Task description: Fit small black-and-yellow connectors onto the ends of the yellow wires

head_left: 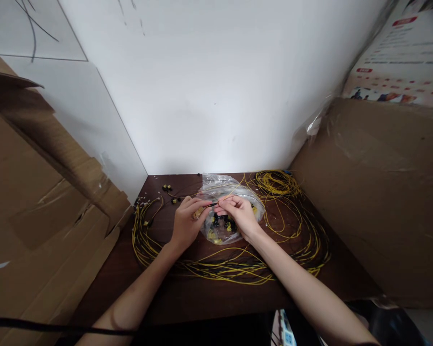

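Observation:
Over the middle of the table, my left hand (192,216) pinches a small black connector (213,204) between thumb and fingers. Meeting it from the other side, my right hand (238,212) grips a thin wire (234,196) close to that connector, fingertips pressed together. Whether wire and connector are joined is too small to tell. Beneath both hands lies a clear plastic bag (211,180) holding several black and yellow connectors (229,226). A long bundle of yellow and black wires (223,269) curves around the front, passing under my forearms.
A coil of yellow wire (276,182) lies at the back right of the dark brown table (202,305). Loose connectors (166,187) and white scraps (143,198) sit at the back left. Cardboard walls (50,202) flank both sides, with a white panel (209,96) behind.

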Tool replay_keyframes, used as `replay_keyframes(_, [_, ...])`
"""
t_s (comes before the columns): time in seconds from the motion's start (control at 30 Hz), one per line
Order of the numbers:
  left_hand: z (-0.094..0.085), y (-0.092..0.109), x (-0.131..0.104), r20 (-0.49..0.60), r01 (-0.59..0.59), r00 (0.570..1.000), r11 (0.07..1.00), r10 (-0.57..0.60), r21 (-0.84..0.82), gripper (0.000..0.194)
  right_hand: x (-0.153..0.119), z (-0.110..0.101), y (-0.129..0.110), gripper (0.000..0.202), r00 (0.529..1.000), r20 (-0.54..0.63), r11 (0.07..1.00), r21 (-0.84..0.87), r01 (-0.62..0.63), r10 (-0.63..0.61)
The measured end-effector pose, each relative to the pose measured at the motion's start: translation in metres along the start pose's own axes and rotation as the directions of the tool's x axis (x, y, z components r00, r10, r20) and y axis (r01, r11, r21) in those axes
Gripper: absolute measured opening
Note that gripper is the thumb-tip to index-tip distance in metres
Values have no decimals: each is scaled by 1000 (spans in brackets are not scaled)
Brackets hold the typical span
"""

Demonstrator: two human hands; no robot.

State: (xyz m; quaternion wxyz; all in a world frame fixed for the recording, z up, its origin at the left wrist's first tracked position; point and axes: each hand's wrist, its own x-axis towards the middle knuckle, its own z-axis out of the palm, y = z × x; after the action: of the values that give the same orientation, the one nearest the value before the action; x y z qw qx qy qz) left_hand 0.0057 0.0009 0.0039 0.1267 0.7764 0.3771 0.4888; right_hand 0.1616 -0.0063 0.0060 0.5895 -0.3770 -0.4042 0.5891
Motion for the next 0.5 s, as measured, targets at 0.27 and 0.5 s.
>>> replay_keyframes(0.27, [-1, 0, 0, 11, 9, 1000, 1000, -9, 1, 15, -2, 2, -3, 25, 1000, -2, 1000, -13, 5, -5])
replay_keyframes(0.5, [-1, 1, 0, 8, 5, 1000, 1000, -5, 2, 14, -3, 3, -5, 27, 1000, -9, 1000, -27, -10, 10])
